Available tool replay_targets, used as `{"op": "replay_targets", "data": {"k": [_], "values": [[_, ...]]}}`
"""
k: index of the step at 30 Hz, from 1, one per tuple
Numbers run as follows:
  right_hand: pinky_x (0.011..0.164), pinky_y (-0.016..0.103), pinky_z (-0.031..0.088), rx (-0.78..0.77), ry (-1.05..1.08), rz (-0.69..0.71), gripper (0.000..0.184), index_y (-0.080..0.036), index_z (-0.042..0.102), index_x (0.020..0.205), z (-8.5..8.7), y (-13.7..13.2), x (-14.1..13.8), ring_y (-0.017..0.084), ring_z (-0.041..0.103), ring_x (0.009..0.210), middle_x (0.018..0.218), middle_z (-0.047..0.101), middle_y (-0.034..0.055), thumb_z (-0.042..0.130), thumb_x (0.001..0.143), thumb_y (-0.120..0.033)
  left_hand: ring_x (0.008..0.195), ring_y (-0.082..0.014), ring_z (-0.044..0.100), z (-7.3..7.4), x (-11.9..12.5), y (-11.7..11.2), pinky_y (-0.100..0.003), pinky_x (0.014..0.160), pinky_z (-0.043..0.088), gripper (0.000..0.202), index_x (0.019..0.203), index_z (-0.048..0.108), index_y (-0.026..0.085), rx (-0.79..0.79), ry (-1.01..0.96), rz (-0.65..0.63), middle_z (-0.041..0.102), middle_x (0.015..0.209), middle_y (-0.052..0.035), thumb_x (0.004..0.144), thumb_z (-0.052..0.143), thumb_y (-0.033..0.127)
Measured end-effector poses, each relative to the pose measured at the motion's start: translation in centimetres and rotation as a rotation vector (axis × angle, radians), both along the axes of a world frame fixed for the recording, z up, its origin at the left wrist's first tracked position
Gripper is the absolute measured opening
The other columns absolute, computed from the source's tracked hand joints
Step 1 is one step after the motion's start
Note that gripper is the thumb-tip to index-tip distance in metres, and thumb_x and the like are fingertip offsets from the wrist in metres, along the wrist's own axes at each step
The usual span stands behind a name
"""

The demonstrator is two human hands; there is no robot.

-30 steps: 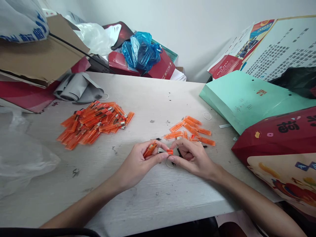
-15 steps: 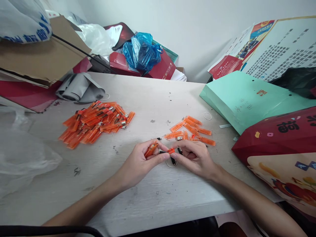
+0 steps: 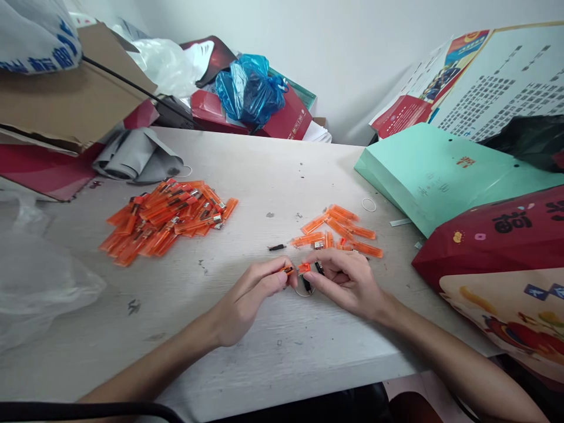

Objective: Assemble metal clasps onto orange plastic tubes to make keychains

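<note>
My left hand [image 3: 253,294] is closed around an orange lighter [image 3: 287,270]; only its end shows between the fingertips. Between thumb and forefinger my right hand [image 3: 343,279] pinches a small red-orange plastic part [image 3: 304,268]. A narrow gap lies between that part and the lighter. Close to the right fingertips are a small black piece [image 3: 307,285] and another black piece [image 3: 319,268]. A third black piece [image 3: 277,247] lies beyond the left hand. Just past my hands several orange lighters [image 3: 339,226] are spread loosely on the table [image 3: 282,364].
A big heap of orange lighters [image 3: 163,220] lies to the left. On that side are a clear plastic bag [image 3: 44,276] and grey rolled sheet [image 3: 136,155]. A mint-green bag [image 3: 423,164] and a red printed bag [image 3: 497,247] border the right. Boxes and a blue bag [image 3: 251,91] line the back.
My left hand has turned, so the lighter now points toward the right hand, with less of it showing. The left fingers have come off the red-orange part, which stays in the right hand.
</note>
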State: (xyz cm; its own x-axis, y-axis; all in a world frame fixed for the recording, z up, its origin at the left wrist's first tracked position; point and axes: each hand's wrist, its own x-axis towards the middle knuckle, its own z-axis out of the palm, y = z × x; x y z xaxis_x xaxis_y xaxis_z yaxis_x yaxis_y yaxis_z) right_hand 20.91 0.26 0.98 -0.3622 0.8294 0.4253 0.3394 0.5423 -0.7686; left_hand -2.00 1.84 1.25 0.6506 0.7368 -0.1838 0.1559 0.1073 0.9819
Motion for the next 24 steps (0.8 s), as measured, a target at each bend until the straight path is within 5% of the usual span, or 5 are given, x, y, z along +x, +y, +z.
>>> {"op": "replay_targets", "data": {"k": [8,24], "values": [[0.045,0.02,0.028,-0.061,-0.04,0.036,0.019,-0.013,0.068,0.107,0.07,0.05,-0.07,0.006,0.034,0.05,0.067,0.062,-0.0028,0.065,0.099,-0.03,0.08,-0.0188,0.052,-0.26,0.23,-0.41,-0.031,0.074,0.046,0.031,0.091,0.062,0.017,0.133,0.085,0.044,0.058,0.084,-0.0037,0.102,0.042,0.038],[0.051,0.02,0.034,0.073,0.0,0.08,0.016,-0.016,0.069,0.11,-0.54,0.21,-0.24,0.007,0.034,0.053,0.062,0.034,-0.0088,0.068,0.098,-0.026,0.061,-0.0112,0.037,0.15,0.76,-0.35,-0.027,0.056,0.032,0.032,0.077,0.052,0.017,0.233,0.132,-0.034,0.042,0.07,0.0034,0.102,0.045,0.035]]}}
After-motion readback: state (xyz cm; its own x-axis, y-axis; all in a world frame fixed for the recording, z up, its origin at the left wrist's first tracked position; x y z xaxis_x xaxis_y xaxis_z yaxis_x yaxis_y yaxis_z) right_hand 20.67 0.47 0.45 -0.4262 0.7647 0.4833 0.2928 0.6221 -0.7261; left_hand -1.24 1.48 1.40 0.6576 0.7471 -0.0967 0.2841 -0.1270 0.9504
